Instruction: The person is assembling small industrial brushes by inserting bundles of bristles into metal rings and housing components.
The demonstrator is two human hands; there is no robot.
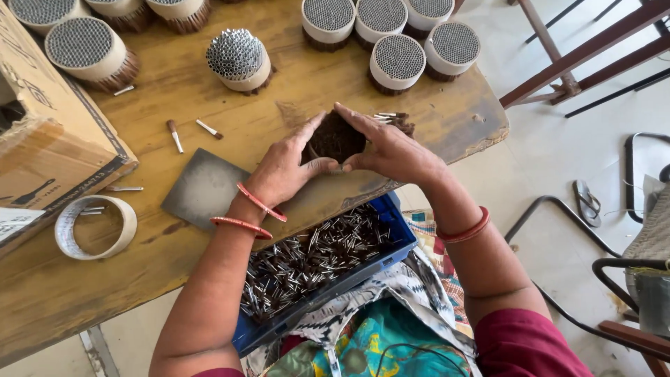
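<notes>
Honestly, I worry the loose bundle of small brushes (335, 137), cupped between my left hand (283, 171) and right hand (391, 150) at the table's edge (481, 132), could splay and spill into the blue crate (394, 220).

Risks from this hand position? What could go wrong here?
1. Both the left hand and right hand cup the loose brush bundle unbound; easing the grip might let it splay.
2. It sits near the table edge, above the blue crate; dropped pieces may fall in.
3. Stray brushes nearby could get knocked.
</notes>
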